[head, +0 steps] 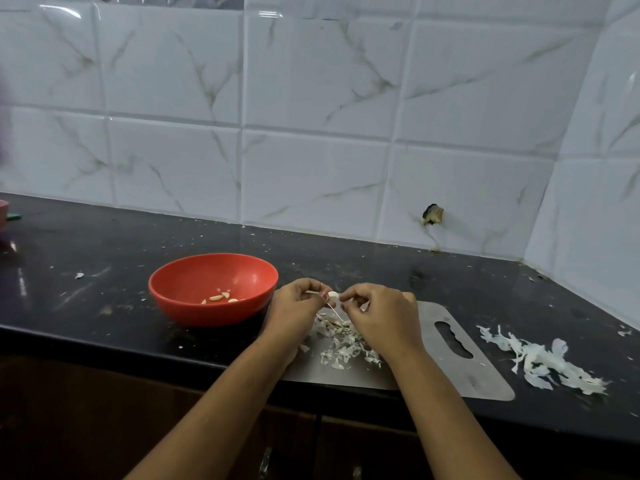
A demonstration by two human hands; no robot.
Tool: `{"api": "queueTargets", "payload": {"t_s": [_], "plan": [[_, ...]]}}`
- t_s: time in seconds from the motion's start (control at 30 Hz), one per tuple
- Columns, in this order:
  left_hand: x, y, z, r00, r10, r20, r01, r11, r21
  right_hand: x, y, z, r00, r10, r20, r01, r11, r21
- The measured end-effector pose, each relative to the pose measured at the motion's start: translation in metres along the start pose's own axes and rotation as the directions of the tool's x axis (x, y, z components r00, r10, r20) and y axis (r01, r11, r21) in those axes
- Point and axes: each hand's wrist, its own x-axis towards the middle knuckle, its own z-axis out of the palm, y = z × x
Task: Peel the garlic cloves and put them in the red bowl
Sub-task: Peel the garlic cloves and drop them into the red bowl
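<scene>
A red bowl (194,282) stands on the black counter, left of my hands, with several peeled cloves (219,297) lying in its bottom. Between my hands a pale garlic clove (333,295) is held above the steel cutting board (450,362). My left hand (294,310) pinches the clove from the left, and my right hand (377,317) pinches it from the right. A thin strip of skin hangs down from the clove. Under my hands lies a heap of small skins and unpeeled cloves (341,341).
A pile of white garlic skins (540,362) lies on the counter (104,306) right of the board. The tiled wall (311,133) rises behind and turns a corner at the right. A pink object (2,213) shows at the far left edge. Cabinet fronts run below the counter's front edge.
</scene>
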Motion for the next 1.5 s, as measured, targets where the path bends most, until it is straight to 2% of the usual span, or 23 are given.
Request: {"api": "queueTargets", "payload": {"t_s": [0.2, 0.37, 0.57, 0.77, 0.87, 1.2, 1.33, 1.5], "plan": [[0.002, -0.002, 0.0, 0.999, 0.038, 0.012, -0.038, 0.999, 0.018, 0.002, -0.001, 0.002, 1.0, -0.002, 0.008, 0.0, 0.975, 0.224], [0.001, -0.003, -0.001, 0.998, 0.051, 0.046, -0.052, 0.999, 0.011, 0.002, 0.001, 0.005, 0.998, -0.038, 0.057, 0.019, 0.953, 0.303], [-0.001, -0.003, 0.0, 0.998, 0.046, 0.031, -0.049, 0.992, 0.117, 0.003, 0.0, 0.006, 0.996, -0.057, 0.073, 0.022, 0.91, 0.413], [-0.006, 0.008, -0.008, 0.982, 0.033, 0.188, -0.008, 0.991, -0.133, 0.002, -0.001, 0.001, 0.993, -0.097, 0.072, 0.041, 0.83, 0.557], [-0.006, 0.009, -0.009, 0.986, 0.028, 0.163, 0.002, 0.983, -0.182, 0.002, 0.001, 0.003, 0.995, -0.071, 0.064, 0.021, 0.814, 0.58], [-0.01, 0.004, -0.001, 1.0, 0.014, 0.001, -0.014, 0.994, 0.108, 0.004, 0.005, 0.004, 0.999, 0.021, 0.034, -0.036, 0.84, 0.541], [-0.009, 0.002, 0.0, 0.997, 0.036, -0.063, -0.027, 0.988, 0.149, 0.003, 0.003, 0.004, 1.0, 0.024, 0.017, -0.029, 0.85, 0.526], [-0.012, 0.008, 0.001, 0.997, 0.078, -0.027, -0.065, 0.946, 0.319, 0.003, 0.001, 0.004, 0.999, 0.033, 0.003, -0.03, 0.865, 0.501]]}}
